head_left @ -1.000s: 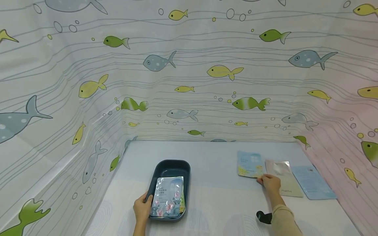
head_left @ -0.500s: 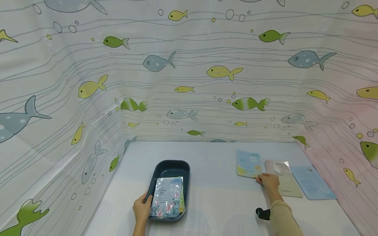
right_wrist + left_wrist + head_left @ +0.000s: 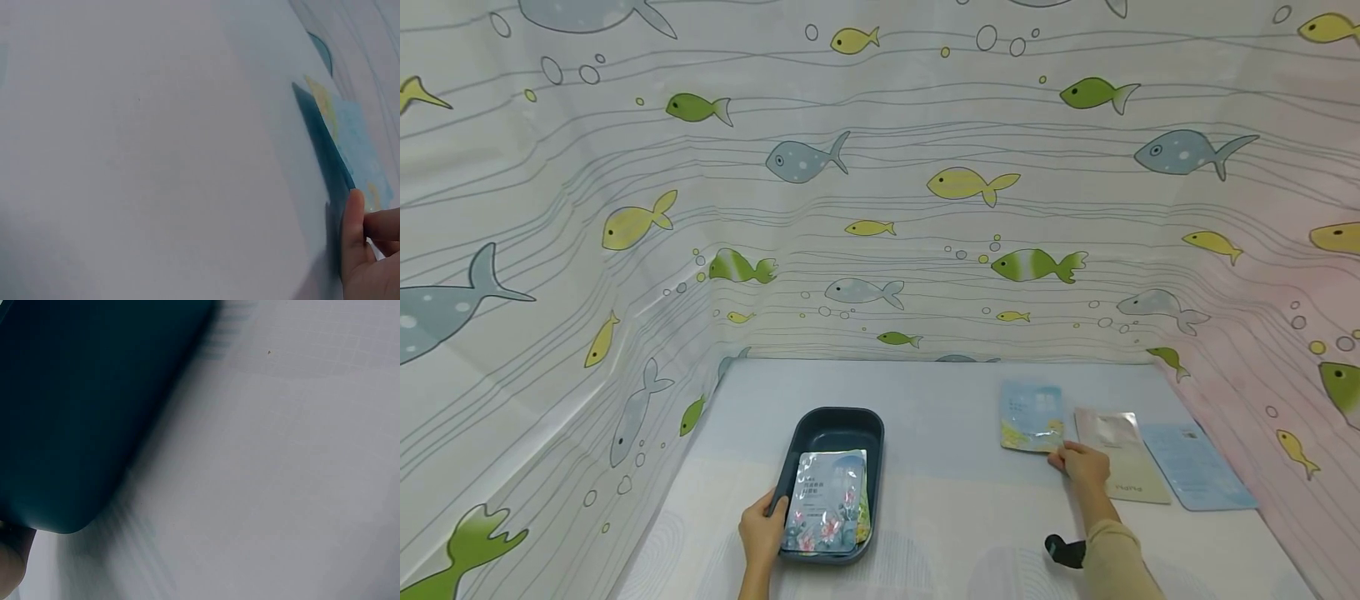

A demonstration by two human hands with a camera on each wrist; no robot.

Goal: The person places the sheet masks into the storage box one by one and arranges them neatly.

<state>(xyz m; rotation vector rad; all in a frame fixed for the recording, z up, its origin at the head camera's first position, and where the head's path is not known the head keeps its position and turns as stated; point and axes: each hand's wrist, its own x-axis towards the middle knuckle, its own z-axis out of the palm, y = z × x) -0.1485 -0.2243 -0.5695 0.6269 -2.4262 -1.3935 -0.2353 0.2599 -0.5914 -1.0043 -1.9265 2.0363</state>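
A dark blue-grey rectangular tray (image 3: 832, 433) stands on the table's left half, and my left hand (image 3: 762, 529) grips its left rim. Inside lies a silvery-blue floral sachet (image 3: 825, 500), on top of another with yellow-green print showing at its edge. In the left wrist view the tray's side (image 3: 81, 412) fills the upper left, with one fingertip at the lower left. My right hand (image 3: 1084, 467) pinches the lower right corner of a light blue and yellow sachet (image 3: 1032, 415). The right wrist view shows this sachet (image 3: 353, 137) raised off the table, its shadow beneath, between thumb and finger.
A beige and silver sachet (image 3: 1127, 458) lies just right of my right hand, and a plain light blue sachet (image 3: 1198, 462) is beyond it at the right table edge. A black strap piece (image 3: 1066, 552) shows beside the right sleeve. Fish-print curtain (image 3: 880, 208) surrounds the table.
The light blue and yellow sachet has tilted slightly in my right hand, which has barely shifted. My left hand and the tray stay where they were.
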